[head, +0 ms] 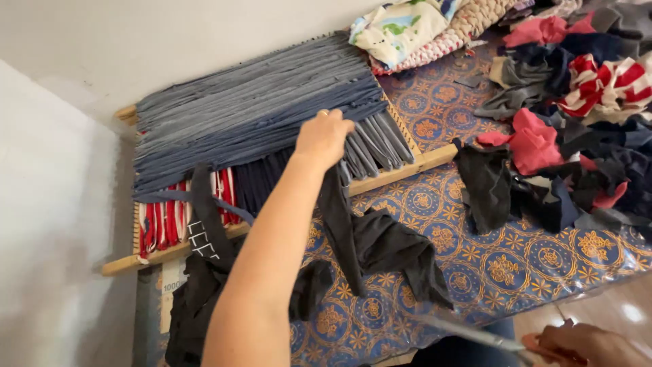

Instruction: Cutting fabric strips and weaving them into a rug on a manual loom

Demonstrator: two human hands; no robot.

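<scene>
Left hand (323, 138) pressed on grey woven strips (251, 112) of wooden loom frame (407, 165), fingers closed, pinching dark fabric strip (337, 224). Right hand (585, 345) at bottom edge, closed on scissors (468, 334). Best kept taut & packed tight vs. prior rows.

Background stuff: there's a blue mat (475, 272) with gold medallion print covering the floor area, and a big messy scrap pile (584, 136) on the right, mostly dark greys and navy with pink bits and a red-and-white striped piece (604, 85) on top. Up top sits a floral cloth (397, 27) next to a braided rug (468, 24) in pink and cream. Plain pale wall (170, 41) behind, and a strip of wooden floor (611, 306) bottom right.
</scene>
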